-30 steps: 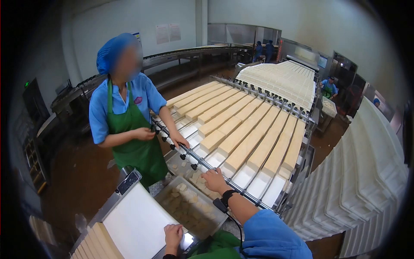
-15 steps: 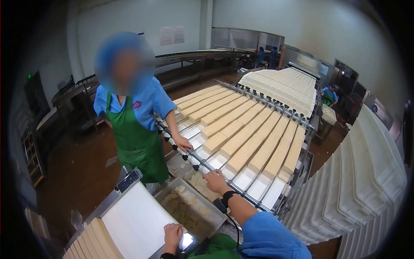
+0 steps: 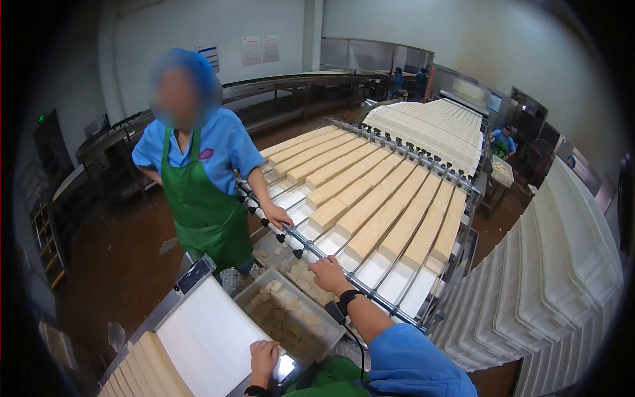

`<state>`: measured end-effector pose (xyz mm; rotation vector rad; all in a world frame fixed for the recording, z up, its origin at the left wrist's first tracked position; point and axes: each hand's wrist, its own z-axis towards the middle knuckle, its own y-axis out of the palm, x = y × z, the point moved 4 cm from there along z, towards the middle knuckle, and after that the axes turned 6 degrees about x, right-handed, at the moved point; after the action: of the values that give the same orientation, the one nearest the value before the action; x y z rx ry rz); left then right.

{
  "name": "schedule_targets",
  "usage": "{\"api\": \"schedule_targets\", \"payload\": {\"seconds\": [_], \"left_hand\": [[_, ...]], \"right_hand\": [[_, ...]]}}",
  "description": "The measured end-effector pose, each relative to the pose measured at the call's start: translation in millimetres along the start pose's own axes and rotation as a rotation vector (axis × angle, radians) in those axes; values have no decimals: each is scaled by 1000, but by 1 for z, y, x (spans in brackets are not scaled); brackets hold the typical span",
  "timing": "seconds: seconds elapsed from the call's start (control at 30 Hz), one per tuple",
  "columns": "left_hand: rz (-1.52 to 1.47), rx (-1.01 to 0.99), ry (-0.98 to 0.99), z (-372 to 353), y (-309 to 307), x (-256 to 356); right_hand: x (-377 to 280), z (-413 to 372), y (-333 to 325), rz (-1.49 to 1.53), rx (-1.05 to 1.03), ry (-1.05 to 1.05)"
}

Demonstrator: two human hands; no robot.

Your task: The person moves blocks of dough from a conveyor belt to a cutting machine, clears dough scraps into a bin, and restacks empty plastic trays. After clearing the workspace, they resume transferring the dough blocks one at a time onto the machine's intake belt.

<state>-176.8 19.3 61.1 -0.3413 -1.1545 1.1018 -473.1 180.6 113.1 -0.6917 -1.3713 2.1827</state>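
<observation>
My right hand rests on the metal rail at the near end of the slatted conveyor, its fingers curled over it. Long pale beige blocks lie in rows on that conveyor's white belt. Down at the right edge of the smaller white belt is my left hand, fingers bent together; what they hold, if anything, is hidden. A small lit screen shows beside it. Between the two belts stands a grey bin with pale cut pieces.
A co-worker in a green apron stands at the left, one hand on the same rail. Stacked white trays rise at the right. Thin beige slabs lie at the lower left. Other people work farther back.
The co-worker's head and upper body have shifted left and turned somewhat. The camera view has moved slightly. Both of my hands stay in the same places.
</observation>
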Motion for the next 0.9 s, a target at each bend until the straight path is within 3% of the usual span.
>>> {"api": "schedule_targets", "payload": {"seconds": [0.9], "left_hand": [[18, 32, 41, -4, 0, -4]], "right_hand": [[-2, 4, 6, 80, 70, -25]]}}
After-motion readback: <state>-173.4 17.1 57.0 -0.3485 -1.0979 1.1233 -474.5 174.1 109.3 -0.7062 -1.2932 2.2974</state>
